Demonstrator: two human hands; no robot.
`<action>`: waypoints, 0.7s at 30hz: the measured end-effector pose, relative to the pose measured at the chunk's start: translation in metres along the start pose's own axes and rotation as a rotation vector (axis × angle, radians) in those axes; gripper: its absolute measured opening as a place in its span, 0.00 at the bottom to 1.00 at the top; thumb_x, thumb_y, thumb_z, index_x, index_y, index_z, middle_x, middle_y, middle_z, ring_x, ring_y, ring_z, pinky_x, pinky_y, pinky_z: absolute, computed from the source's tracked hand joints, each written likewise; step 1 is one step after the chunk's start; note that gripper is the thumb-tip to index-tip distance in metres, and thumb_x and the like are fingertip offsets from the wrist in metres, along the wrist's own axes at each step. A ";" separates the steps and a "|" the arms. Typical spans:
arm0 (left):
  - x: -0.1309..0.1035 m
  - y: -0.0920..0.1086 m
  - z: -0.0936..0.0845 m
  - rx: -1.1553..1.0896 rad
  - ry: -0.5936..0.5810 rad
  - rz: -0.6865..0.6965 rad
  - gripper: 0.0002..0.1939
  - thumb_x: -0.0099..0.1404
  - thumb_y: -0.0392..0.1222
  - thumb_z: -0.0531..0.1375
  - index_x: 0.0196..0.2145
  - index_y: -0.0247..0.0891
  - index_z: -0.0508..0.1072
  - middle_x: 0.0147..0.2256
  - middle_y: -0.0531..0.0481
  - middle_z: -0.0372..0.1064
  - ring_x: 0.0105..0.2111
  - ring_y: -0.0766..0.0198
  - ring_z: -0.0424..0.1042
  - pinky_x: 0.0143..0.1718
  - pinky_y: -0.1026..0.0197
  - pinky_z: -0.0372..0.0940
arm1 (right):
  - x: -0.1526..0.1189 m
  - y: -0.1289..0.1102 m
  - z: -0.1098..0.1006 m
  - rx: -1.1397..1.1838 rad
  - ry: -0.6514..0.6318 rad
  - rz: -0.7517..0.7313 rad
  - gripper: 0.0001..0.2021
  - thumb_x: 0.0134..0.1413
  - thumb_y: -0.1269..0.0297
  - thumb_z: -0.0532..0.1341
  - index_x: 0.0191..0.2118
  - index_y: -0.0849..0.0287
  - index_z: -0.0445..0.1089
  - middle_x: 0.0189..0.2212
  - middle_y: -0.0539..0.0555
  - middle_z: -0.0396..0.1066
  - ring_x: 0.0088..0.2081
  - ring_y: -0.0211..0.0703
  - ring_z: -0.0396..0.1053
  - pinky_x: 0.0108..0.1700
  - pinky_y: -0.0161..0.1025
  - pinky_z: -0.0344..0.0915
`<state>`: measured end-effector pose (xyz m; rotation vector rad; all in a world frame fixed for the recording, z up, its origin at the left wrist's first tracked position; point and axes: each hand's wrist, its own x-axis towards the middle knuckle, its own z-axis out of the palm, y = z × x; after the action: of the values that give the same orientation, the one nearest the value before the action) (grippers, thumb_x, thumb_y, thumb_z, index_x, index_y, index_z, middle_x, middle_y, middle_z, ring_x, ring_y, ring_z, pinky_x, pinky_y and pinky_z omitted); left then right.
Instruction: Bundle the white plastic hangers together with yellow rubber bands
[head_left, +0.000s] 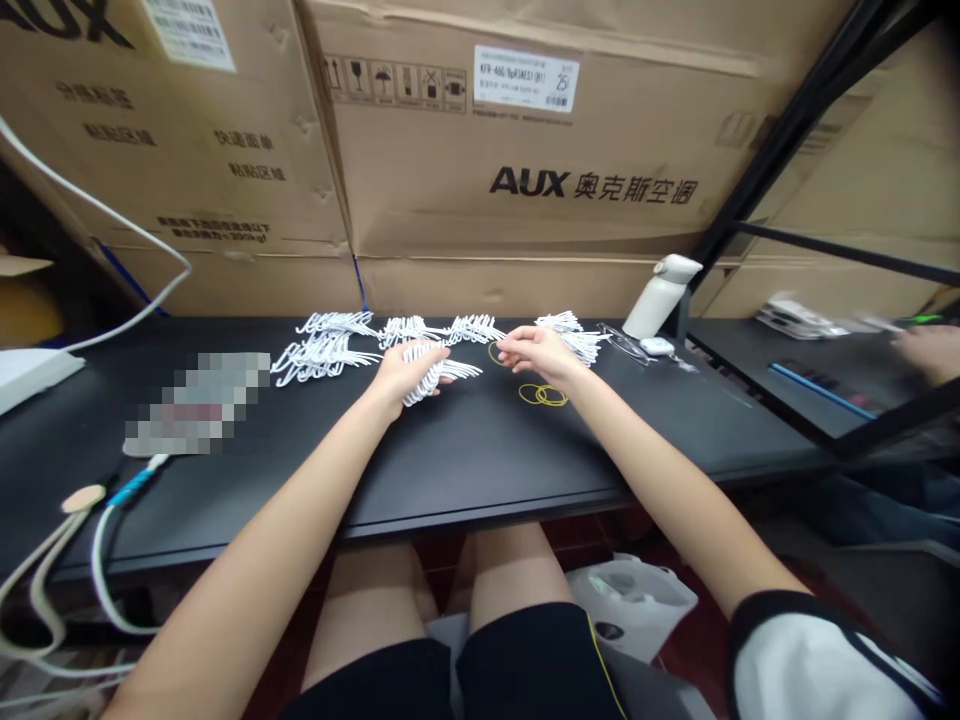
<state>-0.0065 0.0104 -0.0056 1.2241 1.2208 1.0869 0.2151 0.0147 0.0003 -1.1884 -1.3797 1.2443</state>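
Note:
My left hand [396,383] is closed round a bunch of thin white hook-ended pieces [429,378], whose straight ends stick out to the right. Beside it, my right hand [544,352] pinches a yellow rubber band [493,351] between thumb and fingers. More yellow rubber bands [543,396] lie on the black table [480,450] below that hand. Along the back sit several similar white bunches, among them a left bunch [319,355], a middle bunch [474,328] and a right bunch [561,322], partly behind my right hand.
A white bottle [658,300], glasses [626,342] and a small white case [657,347] stand at the back right. A phone [199,405] with a cable lies left. Cardboard boxes [420,200] rise behind. Beyond the black frame, another person's hand [930,352] shows.

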 end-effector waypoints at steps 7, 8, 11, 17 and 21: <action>0.003 -0.002 0.000 -0.004 0.011 0.010 0.12 0.53 0.44 0.66 0.33 0.36 0.72 0.26 0.49 0.74 0.21 0.62 0.73 0.17 0.65 0.67 | -0.005 -0.001 0.009 0.087 -0.146 0.063 0.07 0.54 0.63 0.63 0.33 0.62 0.67 0.41 0.61 0.76 0.33 0.39 0.77 0.30 0.30 0.71; 0.003 -0.002 0.000 -0.013 0.014 0.012 0.12 0.53 0.43 0.65 0.34 0.36 0.72 0.27 0.48 0.74 0.22 0.62 0.74 0.17 0.66 0.67 | -0.005 0.000 0.009 0.093 -0.164 0.069 0.07 0.54 0.63 0.63 0.33 0.62 0.67 0.43 0.61 0.76 0.34 0.40 0.77 0.31 0.30 0.71; 0.005 -0.002 0.000 -0.051 0.027 0.003 0.12 0.53 0.42 0.66 0.35 0.35 0.73 0.28 0.48 0.74 0.23 0.62 0.74 0.18 0.66 0.67 | -0.005 0.002 0.012 0.099 -0.219 0.093 0.08 0.52 0.62 0.64 0.33 0.62 0.68 0.43 0.60 0.76 0.36 0.41 0.77 0.32 0.31 0.72; 0.007 -0.002 -0.002 -0.138 0.094 -0.052 0.14 0.53 0.40 0.66 0.37 0.35 0.73 0.30 0.48 0.75 0.23 0.64 0.75 0.19 0.67 0.67 | -0.004 0.005 0.018 0.068 -0.166 0.080 0.08 0.50 0.64 0.66 0.29 0.62 0.69 0.31 0.55 0.76 0.32 0.38 0.76 0.30 0.28 0.70; 0.008 -0.002 -0.002 -0.164 0.082 -0.049 0.14 0.52 0.40 0.67 0.37 0.35 0.73 0.31 0.47 0.76 0.23 0.64 0.75 0.19 0.67 0.67 | -0.004 0.004 0.022 0.125 -0.054 0.046 0.10 0.51 0.63 0.65 0.27 0.60 0.65 0.23 0.50 0.71 0.27 0.35 0.74 0.26 0.27 0.68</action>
<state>-0.0078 0.0179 -0.0084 1.0288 1.1920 1.1865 0.1939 0.0082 -0.0061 -1.1124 -1.3002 1.3837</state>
